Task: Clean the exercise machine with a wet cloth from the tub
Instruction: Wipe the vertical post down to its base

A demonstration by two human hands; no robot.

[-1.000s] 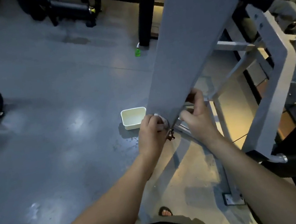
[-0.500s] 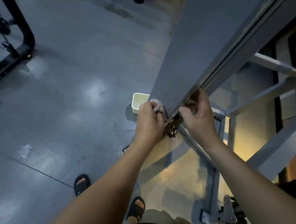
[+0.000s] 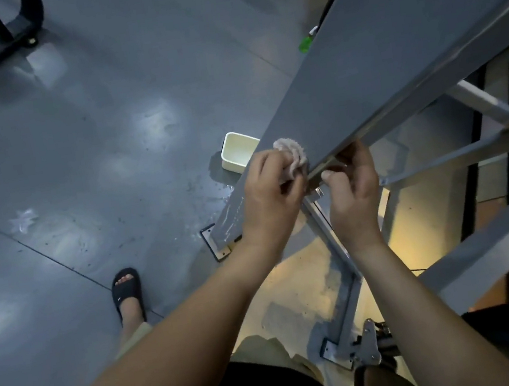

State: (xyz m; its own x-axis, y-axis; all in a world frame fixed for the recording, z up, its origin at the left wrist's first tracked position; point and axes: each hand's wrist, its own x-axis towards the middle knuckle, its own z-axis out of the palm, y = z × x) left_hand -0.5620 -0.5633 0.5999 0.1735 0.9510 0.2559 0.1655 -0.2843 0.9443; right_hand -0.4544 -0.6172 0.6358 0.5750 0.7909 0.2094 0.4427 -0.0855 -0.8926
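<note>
More cloth (image 3: pixel 291 153) shows above the gripping left hand (image 3: pixel 272 196) than before. The beam (image 3: pixel 391 56) slants from the floor up to the right, with the right hand (image 3: pixel 352 191) pinching its lower edge.

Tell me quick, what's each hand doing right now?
Left hand: closed, gripping the cloth against the machine's grey beam.
Right hand: closed, fingers curled around the beam's lower edge.
</note>
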